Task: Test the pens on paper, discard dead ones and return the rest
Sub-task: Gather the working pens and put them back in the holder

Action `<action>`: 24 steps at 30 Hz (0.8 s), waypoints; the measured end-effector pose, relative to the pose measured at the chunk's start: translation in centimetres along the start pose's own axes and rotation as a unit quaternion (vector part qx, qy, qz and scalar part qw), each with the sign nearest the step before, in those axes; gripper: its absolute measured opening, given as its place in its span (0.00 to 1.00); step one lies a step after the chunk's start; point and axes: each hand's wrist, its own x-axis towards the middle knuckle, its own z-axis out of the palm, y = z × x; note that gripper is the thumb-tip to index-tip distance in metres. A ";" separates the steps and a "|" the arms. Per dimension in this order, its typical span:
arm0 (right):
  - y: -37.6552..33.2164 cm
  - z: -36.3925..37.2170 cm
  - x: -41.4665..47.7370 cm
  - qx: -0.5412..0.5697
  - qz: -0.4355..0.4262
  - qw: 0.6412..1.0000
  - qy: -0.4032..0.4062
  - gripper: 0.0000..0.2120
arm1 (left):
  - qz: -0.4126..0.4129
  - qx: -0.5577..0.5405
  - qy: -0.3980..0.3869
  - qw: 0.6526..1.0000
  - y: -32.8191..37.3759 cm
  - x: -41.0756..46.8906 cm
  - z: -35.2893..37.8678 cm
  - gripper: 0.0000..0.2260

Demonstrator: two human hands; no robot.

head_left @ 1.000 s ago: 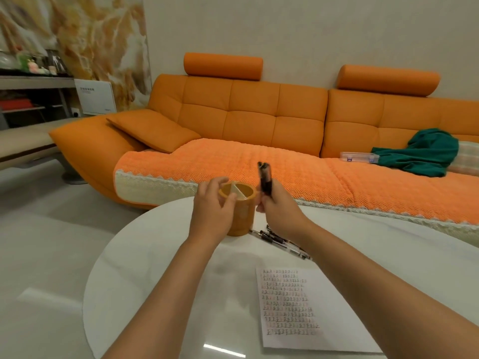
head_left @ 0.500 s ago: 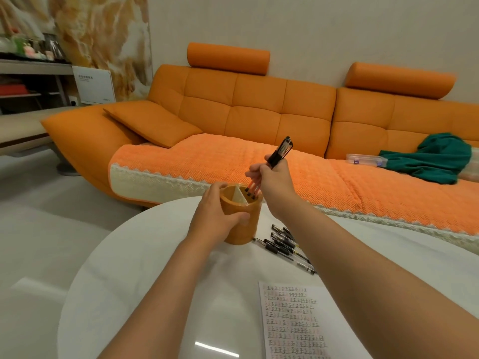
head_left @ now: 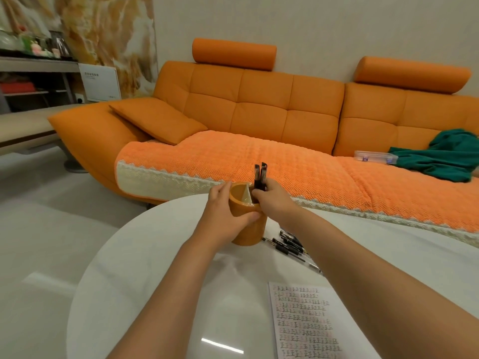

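Pens, two, stand upright in the right hand, whose grip is closed on their barrels; their lower ends sit inside the orange holder directly below. The left hand wraps the holder wall. Loose pens lie on the surface, behind the right wrist. Pen tips are hidden inside the holder.

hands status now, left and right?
Left hand: closed around the orange cylindrical pen holder.
Right hand: closed on two black pens, lower ends inside the holder.
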 end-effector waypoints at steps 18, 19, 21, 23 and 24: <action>0.5 -2.9 -2.6 -0.127 -0.062 0.990 0.006 0.23 | 0.094 0.096 0.110 0.985 2.4 -1.4 0.1 0.31; 0.9 -3.4 -3.2 -0.133 -0.066 0.989 0.015 0.22 | 0.121 0.098 0.147 0.977 2.9 -1.8 0.2 0.26; 2.0 -4.4 -4.4 -0.147 -0.073 0.986 0.020 0.20 | 0.168 0.094 0.195 0.962 4.1 -2.5 0.6 0.16; 3.5 -5.4 -5.5 -0.201 -0.070 0.977 0.012 0.18 | 0.206 0.073 0.180 0.959 5.1 -3.4 1.3 0.08; 4.4 -5.7 -6.1 -0.244 -0.065 0.968 0.007 0.18 | 0.215 0.063 0.152 0.963 5.4 -3.8 1.7 0.06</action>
